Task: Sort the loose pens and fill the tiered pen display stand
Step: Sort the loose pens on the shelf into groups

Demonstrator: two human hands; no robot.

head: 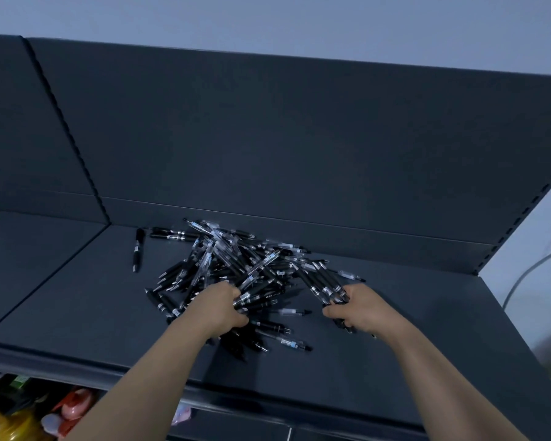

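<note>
A heap of loose black and clear-barrelled pens (233, 262) lies on a dark grey shelf (77, 300). My left hand (218, 308) reaches into the near side of the heap and grips a few pens (256, 296), its fingers curled round them. Right of the heap, my right hand (360, 308) holds a bundle of black pens (323, 284) that fans up and left from the fist. A single black pen (137, 249) lies apart at the left. No pen display stand is in view.
The shelf's dark back panel (283, 138) rises behind the heap, with slotted uprights at left (67, 122) and right (522, 214). Coloured goods (29, 415) sit on a lower shelf at bottom left. A cable (528, 268) hangs on the wall at right.
</note>
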